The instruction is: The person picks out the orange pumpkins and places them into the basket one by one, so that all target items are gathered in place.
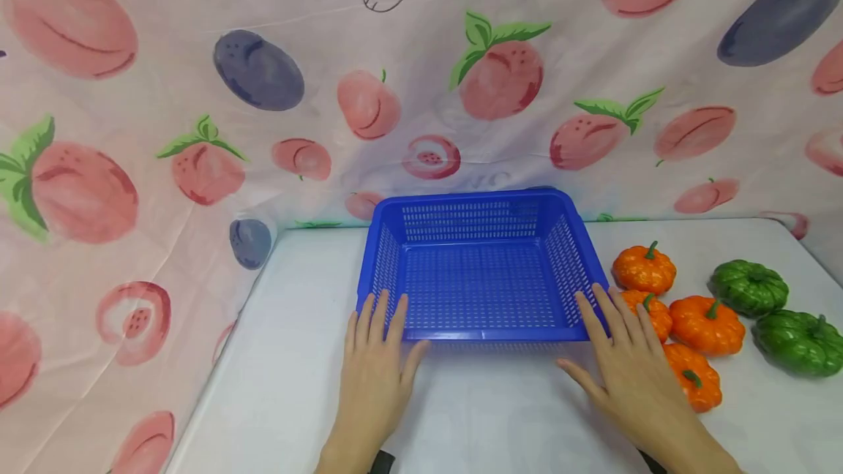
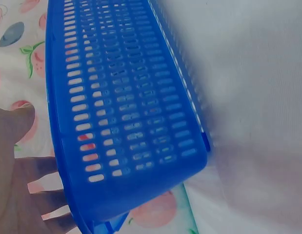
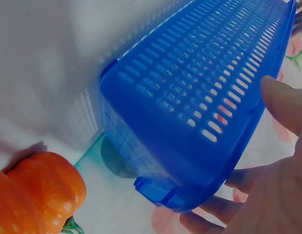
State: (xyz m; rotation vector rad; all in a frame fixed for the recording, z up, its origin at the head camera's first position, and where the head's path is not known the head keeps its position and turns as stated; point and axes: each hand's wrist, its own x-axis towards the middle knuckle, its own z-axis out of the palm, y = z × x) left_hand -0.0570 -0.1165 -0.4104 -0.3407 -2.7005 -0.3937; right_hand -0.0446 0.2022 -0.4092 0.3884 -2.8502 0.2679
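Note:
A blue plastic basket (image 1: 487, 334) with slotted walls stands on the white table, with nothing inside it. My left hand (image 1: 374, 379) is at its near left corner, fingers straight and spread over the rim. At the near right corner my right hand (image 1: 628, 375) lies the same way, thumb pointing inward. In the left wrist view the left fingers (image 2: 41, 168) reach behind the rim of the basket (image 2: 65, 146). The right wrist view has the right thumb (image 3: 282, 100) by the rim of the basket (image 3: 165, 151), the other fingers beyond it.
Several orange pumpkins (image 1: 707, 325) sit close to the right of the basket, partly behind my right hand. Farther right are two green pumpkins (image 1: 749, 287). A fruit-printed cloth (image 1: 421, 93) rises along the table's back and left edges.

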